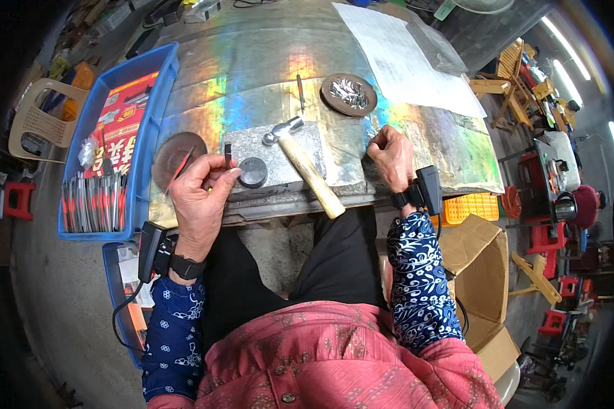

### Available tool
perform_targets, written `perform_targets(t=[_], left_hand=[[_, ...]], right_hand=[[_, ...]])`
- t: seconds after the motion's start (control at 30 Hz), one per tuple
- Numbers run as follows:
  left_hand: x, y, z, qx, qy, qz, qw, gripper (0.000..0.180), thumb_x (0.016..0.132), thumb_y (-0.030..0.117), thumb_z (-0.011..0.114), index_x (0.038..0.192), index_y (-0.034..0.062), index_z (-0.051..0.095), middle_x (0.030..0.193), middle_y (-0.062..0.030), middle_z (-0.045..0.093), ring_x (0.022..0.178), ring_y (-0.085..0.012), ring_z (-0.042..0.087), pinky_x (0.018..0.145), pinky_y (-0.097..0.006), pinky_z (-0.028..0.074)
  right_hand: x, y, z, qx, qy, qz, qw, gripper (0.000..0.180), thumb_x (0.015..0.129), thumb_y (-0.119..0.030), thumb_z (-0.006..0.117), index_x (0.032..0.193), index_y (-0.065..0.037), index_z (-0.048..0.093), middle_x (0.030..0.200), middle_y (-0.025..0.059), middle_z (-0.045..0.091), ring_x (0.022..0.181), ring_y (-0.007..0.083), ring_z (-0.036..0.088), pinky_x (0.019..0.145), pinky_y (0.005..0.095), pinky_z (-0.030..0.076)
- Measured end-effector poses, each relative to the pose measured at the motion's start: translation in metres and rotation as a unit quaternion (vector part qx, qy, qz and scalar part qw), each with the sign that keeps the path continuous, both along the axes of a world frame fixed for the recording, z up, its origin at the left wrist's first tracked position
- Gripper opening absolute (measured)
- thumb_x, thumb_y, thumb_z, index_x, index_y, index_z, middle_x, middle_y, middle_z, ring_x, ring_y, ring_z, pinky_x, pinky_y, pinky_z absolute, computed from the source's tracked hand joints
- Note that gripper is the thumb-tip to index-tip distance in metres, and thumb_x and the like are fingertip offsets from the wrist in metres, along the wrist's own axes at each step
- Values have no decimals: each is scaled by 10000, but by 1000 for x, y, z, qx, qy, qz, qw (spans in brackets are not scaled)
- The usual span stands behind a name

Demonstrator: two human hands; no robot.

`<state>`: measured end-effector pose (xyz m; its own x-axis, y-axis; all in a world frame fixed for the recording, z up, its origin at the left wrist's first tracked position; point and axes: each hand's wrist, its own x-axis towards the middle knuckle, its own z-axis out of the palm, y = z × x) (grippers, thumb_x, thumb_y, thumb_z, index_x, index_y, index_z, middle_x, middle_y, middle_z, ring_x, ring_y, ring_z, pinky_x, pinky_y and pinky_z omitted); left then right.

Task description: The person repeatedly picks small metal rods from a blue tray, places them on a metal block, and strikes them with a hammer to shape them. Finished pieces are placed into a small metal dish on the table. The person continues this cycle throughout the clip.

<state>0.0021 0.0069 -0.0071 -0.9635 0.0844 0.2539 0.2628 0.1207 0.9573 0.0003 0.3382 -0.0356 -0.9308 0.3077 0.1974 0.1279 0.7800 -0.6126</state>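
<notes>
My left hand [201,191] pinches a small dark strip [228,150] upright between thumb and fingertips, at the left end of a grey block [273,151]. A round dark metal disc [254,172] lies on the block beside those fingers. Across the block rests a hammer [305,167], its head on top and its wooden handle overhanging the table's near edge. Right of the block, my right hand [393,160] is closed low over the table, thumb against fingers; what it holds, if anything, is hidden. A brown dish [326,102] of small shiny metal pieces stands beyond it.
On the left stands a blue crate [158,102] with a row of slim red-and-black tools [94,203]. Another brown dish [167,153] carries a red slim tool. A dark rod [300,92] and white sheet [402,61] lie farther back. A cardboard box [477,273] sits lower right.
</notes>
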Motion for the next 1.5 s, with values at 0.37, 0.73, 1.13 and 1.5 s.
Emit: perform_targets(t=[0.37, 0.73, 1.13, 1.5], left_hand=[[0, 2, 0, -53, 47, 22, 997, 126, 806, -40, 719, 926, -49, 679, 823, -39, 655, 685, -53, 574, 625, -201, 468], [2, 3, 2, -133, 128, 57, 981, 124, 816, -10, 701, 937, -36, 685, 808, -84, 674, 702, -113, 622, 646, -249, 486], [5, -7, 2, -17, 43, 36, 998, 128, 873, -8, 680, 995, -46, 671, 883, -13, 674, 755, -28, 576, 660, -178, 473], [10, -8, 11, 96, -55, -12, 994, 112, 895, 13, 658, 998, -28, 668, 845, -36, 665, 728, -69, 613, 621, -202, 516]], right_hand=[[7, 7, -18, -63, 59, 25, 996, 210, 805, -49, 616, 995, 12, 680, 766, 81, 673, 680, 121, 608, 672, 272, 504], [12, 5, -16, 94, 56, 10, 994, 226, 814, -103, 604, 986, -12, 719, 861, 152, 689, 759, 227, 673, 719, 327, 527], [11, 11, -28, -91, 118, 38, 988, 155, 855, 11, 634, 997, 10, 696, 891, 71, 705, 797, 126, 639, 745, 260, 512], [14, 4, -12, -218, 150, 39, 964, 167, 857, 8, 658, 1022, 8, 675, 889, 55, 693, 785, 103, 614, 725, 243, 505]])
